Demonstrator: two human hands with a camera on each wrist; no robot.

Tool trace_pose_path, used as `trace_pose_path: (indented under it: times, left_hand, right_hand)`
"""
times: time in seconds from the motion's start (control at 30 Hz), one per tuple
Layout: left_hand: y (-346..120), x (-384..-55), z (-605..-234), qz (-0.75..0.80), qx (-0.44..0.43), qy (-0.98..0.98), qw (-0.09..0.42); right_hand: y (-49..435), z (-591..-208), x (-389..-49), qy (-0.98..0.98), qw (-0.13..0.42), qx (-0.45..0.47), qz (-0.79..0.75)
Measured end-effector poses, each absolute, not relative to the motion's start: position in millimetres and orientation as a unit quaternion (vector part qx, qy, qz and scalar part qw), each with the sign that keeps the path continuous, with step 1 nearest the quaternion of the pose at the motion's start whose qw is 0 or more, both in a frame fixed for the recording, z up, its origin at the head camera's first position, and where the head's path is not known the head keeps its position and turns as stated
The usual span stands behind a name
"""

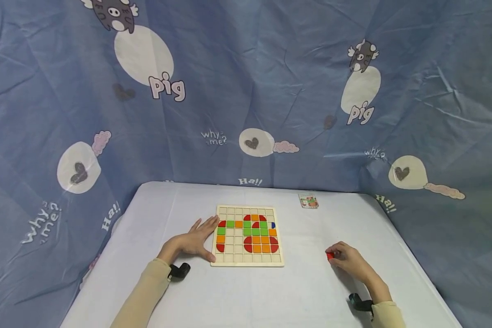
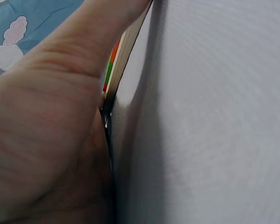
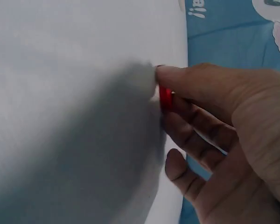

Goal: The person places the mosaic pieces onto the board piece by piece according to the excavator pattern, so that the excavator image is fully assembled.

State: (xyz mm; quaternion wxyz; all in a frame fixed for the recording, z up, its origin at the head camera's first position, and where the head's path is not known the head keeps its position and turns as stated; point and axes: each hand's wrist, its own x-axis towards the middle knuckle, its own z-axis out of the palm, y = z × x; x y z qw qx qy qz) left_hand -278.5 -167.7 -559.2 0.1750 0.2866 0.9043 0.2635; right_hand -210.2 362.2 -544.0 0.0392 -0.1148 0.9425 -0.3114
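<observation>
A square wooden grid board [image 1: 238, 263] lies on the table, partly filled with red, green and orange pieces and one blue piece [image 1: 273, 225]. My left hand [image 1: 194, 238] rests at its left edge with the fingers spread, thumb at the lower left corner and fingertips near the upper left side. Right of the board, my right hand [image 1: 350, 260] pinches a small red piece [image 3: 165, 97] between thumb and fingers, close over the white cloth. In the right wrist view the piece shows edge-on, partly hidden by the thumb and fingers.
A small picture card [image 1: 309, 201] with a coloured pattern lies at the back right of the white table [image 1: 307, 296]. A blue printed cloth [image 1: 291, 91] hangs behind and along both sides of the table.
</observation>
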Motion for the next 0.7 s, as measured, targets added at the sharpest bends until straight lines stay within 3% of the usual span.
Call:
trace_pose_path:
  times: [0.3, 0.7]
  left_hand:
    - [-169, -280, -559, 0.250, 0.294, 0.907, 0.172]
    - [-168, -276, -556, 0.252, 0.285, 0.908, 0.178]
  right_hand:
    - [325, -545, -217, 0.950, 0.025, -0.042, -0.308]
    - [178, -529, -236, 0.913, 0.025, -0.252, -0.319]
